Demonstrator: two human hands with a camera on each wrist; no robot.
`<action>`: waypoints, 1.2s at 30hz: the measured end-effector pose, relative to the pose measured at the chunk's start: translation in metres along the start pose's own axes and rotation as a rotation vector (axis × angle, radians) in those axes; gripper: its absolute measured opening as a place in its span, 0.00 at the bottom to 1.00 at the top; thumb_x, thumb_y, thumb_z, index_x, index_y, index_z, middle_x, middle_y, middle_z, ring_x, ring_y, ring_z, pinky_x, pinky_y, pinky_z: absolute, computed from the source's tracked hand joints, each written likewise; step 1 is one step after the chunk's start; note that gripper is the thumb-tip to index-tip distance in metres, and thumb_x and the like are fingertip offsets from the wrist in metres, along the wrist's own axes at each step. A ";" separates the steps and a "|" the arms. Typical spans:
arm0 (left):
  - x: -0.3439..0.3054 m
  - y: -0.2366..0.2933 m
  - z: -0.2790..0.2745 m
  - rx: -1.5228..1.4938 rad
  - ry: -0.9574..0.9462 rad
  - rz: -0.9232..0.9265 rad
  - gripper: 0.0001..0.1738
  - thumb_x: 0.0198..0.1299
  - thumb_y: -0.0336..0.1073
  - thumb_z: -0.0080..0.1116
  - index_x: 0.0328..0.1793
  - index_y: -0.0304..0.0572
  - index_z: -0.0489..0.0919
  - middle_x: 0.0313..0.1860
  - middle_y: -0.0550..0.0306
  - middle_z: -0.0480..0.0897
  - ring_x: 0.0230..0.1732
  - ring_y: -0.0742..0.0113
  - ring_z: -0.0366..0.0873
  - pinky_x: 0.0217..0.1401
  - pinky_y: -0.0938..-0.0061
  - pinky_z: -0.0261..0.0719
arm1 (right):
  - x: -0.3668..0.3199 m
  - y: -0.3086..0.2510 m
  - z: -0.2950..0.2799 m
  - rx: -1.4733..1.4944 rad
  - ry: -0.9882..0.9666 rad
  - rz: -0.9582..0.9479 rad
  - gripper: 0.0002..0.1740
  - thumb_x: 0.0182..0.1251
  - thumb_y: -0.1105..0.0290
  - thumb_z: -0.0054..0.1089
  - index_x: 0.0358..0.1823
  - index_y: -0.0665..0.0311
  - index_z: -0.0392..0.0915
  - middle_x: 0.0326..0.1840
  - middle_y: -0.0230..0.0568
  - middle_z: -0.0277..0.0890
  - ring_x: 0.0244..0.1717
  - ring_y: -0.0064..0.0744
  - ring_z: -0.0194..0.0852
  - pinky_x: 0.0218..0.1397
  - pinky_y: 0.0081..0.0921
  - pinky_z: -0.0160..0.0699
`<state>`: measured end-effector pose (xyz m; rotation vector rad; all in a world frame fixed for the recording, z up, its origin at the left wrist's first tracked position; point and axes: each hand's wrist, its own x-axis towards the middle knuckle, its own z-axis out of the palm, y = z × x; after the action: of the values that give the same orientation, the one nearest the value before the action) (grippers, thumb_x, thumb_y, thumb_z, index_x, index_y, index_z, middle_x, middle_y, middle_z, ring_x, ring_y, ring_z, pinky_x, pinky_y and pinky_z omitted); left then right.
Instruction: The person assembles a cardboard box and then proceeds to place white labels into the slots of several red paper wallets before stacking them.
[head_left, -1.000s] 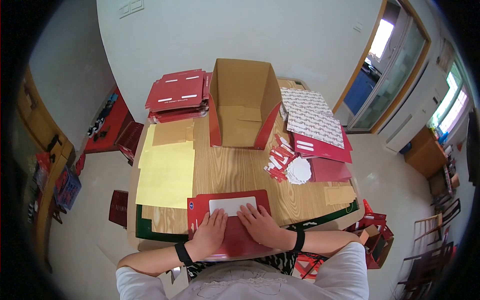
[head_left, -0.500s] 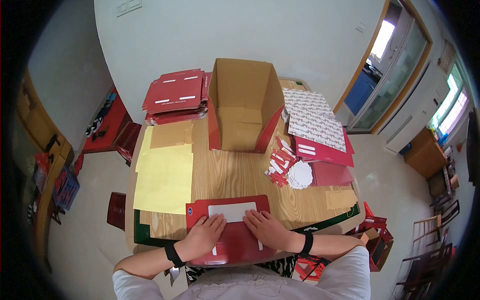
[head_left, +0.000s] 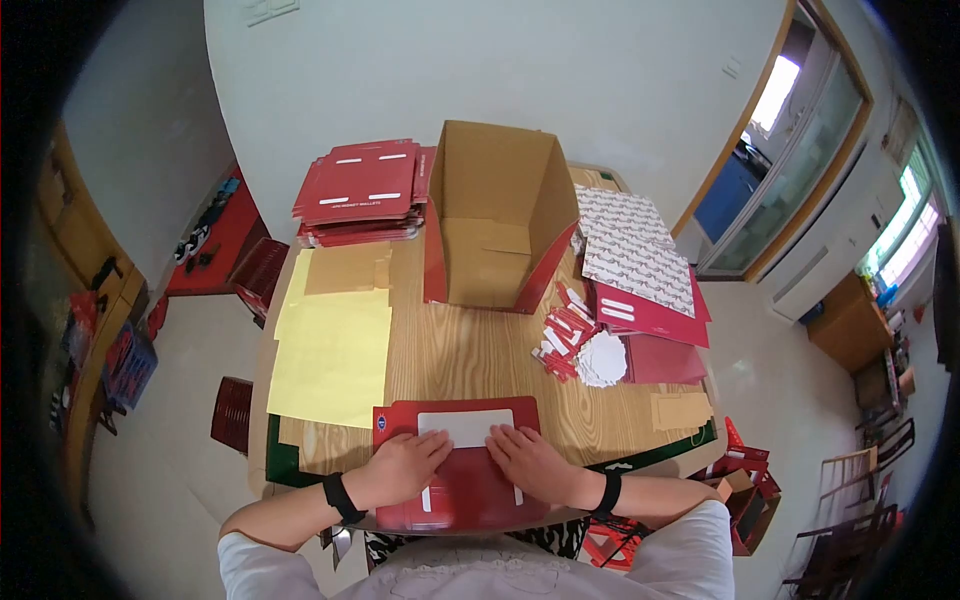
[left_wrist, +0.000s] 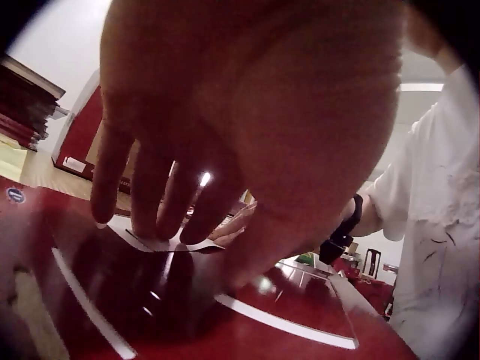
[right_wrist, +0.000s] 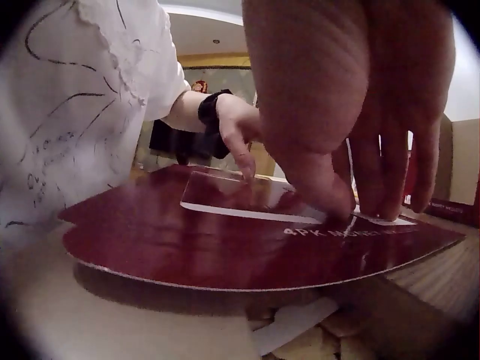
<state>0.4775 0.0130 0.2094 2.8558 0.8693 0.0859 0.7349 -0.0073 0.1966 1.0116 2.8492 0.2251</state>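
A red printed card lies at the near table edge, with white slots and a pale rectangle in its upper half. My left hand rests on it palm down, fingertips at the rectangle's lower left. The right hand mirrors it at the lower right, its fingers extended. In the left wrist view, the left fingertips press at the edge of a white strip. The right wrist view shows the right fingers touching down on the glossy card beside white lettering.
A tall open cardboard box stands at the back. Stacked red cards are to its left, yellow sheets below them. On the right are patterned sheets, red-and-white strips, white round pieces and a tan card.
Both hands have slid slightly toward the body, from over the pale rectangle to its lower edge. White slots beside the hands now show. The head view has shifted a little.
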 end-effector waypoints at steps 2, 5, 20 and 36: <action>0.000 -0.002 -0.002 -0.042 -0.022 0.001 0.30 0.52 0.40 0.60 0.61 0.37 0.71 0.63 0.46 0.71 0.57 0.55 0.73 0.58 0.66 0.72 | 0.000 0.002 0.000 0.037 0.021 -0.007 0.26 0.60 0.69 0.47 0.60 0.73 0.66 0.63 0.54 0.64 0.64 0.46 0.63 0.64 0.38 0.62; 0.003 -0.004 -0.003 -0.111 -0.042 -0.004 0.31 0.50 0.40 0.62 0.62 0.39 0.70 0.61 0.46 0.71 0.54 0.53 0.74 0.58 0.65 0.72 | 0.005 0.005 -0.007 0.124 0.059 0.009 0.21 0.59 0.70 0.49 0.53 0.70 0.69 0.56 0.51 0.69 0.58 0.44 0.68 0.62 0.39 0.64; 0.065 -0.050 0.020 -0.392 -0.022 -0.205 0.12 0.50 0.33 0.61 0.41 0.37 0.78 0.38 0.43 0.78 0.43 0.45 0.75 0.47 0.61 0.73 | 0.063 0.048 -0.010 0.690 -0.026 0.190 0.12 0.59 0.67 0.56 0.43 0.62 0.74 0.32 0.44 0.78 0.33 0.43 0.78 0.38 0.39 0.75; 0.070 -0.034 0.004 -0.327 -0.080 -0.234 0.09 0.46 0.36 0.64 0.29 0.39 0.82 0.28 0.43 0.80 0.35 0.46 0.79 0.40 0.59 0.76 | 0.069 0.049 -0.008 0.658 -0.121 0.122 0.12 0.53 0.67 0.61 0.37 0.64 0.76 0.38 0.47 0.77 0.42 0.50 0.76 0.44 0.41 0.74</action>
<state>0.5170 0.0797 0.2008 2.4242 1.0574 0.0777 0.7103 0.0731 0.2096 1.2368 2.7890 -0.7862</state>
